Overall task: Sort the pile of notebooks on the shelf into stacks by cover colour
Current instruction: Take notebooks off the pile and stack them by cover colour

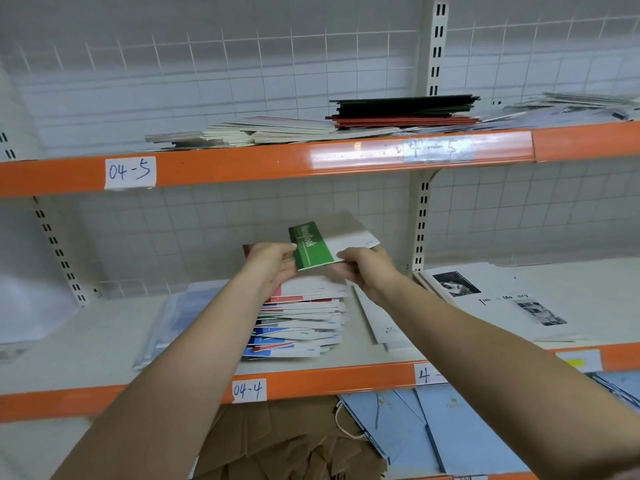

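A pile of notebooks (pixel 301 323) with red, blue, green and white covers lies in the middle of the shelf marked 04-4 (pixel 311 379). Above the pile I hold a green-and-white notebook (pixel 313 245), tilted up. My left hand (pixel 273 268) grips its left edge. My right hand (pixel 363 268) pinches its lower right edge. A red cover edge (pixel 247 249) shows behind my left hand.
On the right of the same shelf lie white booklets with black-and-white photos (pixel 498 299); clear sleeves (pixel 180 313) lie on the left. The upper shelf 04-5 (pixel 242 164) carries flat stacks of dark, red and pale notebooks (pixel 401 112). Below are blue paper bags (pixel 433 431) and brown bags (pixel 277 441).
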Tool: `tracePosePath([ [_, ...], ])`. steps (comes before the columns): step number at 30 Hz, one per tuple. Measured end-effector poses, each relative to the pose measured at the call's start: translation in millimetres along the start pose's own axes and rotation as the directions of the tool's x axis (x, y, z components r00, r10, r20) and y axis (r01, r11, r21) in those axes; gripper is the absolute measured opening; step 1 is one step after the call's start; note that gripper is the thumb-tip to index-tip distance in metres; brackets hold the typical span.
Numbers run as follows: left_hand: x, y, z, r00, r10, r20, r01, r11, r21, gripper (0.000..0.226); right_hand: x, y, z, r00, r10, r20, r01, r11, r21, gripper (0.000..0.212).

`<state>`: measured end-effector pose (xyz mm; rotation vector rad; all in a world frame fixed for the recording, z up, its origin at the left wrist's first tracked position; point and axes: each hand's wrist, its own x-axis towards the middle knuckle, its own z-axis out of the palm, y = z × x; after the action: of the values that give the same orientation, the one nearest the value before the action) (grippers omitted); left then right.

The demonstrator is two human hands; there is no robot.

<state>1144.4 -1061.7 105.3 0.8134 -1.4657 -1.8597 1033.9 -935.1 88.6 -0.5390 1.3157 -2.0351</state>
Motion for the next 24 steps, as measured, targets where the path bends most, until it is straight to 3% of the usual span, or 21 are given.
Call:
tracePosePath([
  [4, 14.2, -0.2, -5.6, 0.986, 0.008, -0.164, 0.011, 0.994, 0.113, 0.021, 0.0, 5.2, -3.3, 0.994, 0.090, 0.068, -0.083, 0.991, -0.107, 0.011],
  [5, 16.7, -1.1, -9.8, 0.976, 0.038, -0.214, 0.006, 0.980, 0.200, 0.021, 1.8, 5.3, -5.8, 0.996, 0.078, 0.036, -0.072, 0.987, -0.144, 0.006],
  [7, 16.7, -2.1, -18.2, 0.948, 0.148, -0.282, -0.012, 0.901, 0.434, 0.022, 7.7, 7.5, -12.2, 0.999, 0.033, -0.041, -0.042, 0.964, -0.262, 0.016],
  [12, 4.0, -5.3, -18.6, 0.913, 0.357, -0.197, 0.006, 0.471, 0.882, 0.032, 12.8, 20.9, -12.1, 1.000, -0.007, 0.021, 0.019, 0.773, -0.634, 0.024],
  [15, -4.2, -11.0, -17.2, 0.942, 0.325, -0.081, 0.034, 0.149, 0.988, 0.048, 12.4, 22.5, -11.0, 0.996, -0.013, 0.091, 0.068, 0.772, -0.632, 0.006],
  [16, -4.6, -13.6, -17.7, 0.954, 0.298, -0.024, 0.011, 0.045, 0.999, 0.048, 13.6, 22.0, -13.7, 0.995, -0.033, 0.094, 0.085, 0.769, -0.633, 0.009],
  [18, -3.0, -17.4, -19.5, 0.974, 0.223, 0.037, -0.030, -0.035, 0.999, 0.044, 17.8, 21.8, -25.5, 0.996, -0.086, 0.030, 0.084, 0.740, -0.667, 0.014],
  [20, -0.6, -18.6, -21.5, 0.985, 0.171, 0.030, -0.028, -0.014, 0.999, 0.042, 22.5, 21.1, -47.1, 0.990, -0.124, -0.074, 0.014, 0.591, -0.806, 0.011],
  [22, 1.9, -19.4, -23.0, 0.983, 0.183, 0.015, -0.017, 0.008, 1.000, 0.043, 26.1, 22.8, -77.0, 0.985, -0.082, -0.155, -0.125, 0.295, -0.947, 0.019],
  [24, 2.0, -20.1, -22.6, 0.966, 0.259, -0.005, -0.012, 0.062, 0.998, 0.045, 22.2, 25.4, -102.3, 0.969, 0.045, -0.241, -0.243, 0.032, -0.970, 0.033],
])
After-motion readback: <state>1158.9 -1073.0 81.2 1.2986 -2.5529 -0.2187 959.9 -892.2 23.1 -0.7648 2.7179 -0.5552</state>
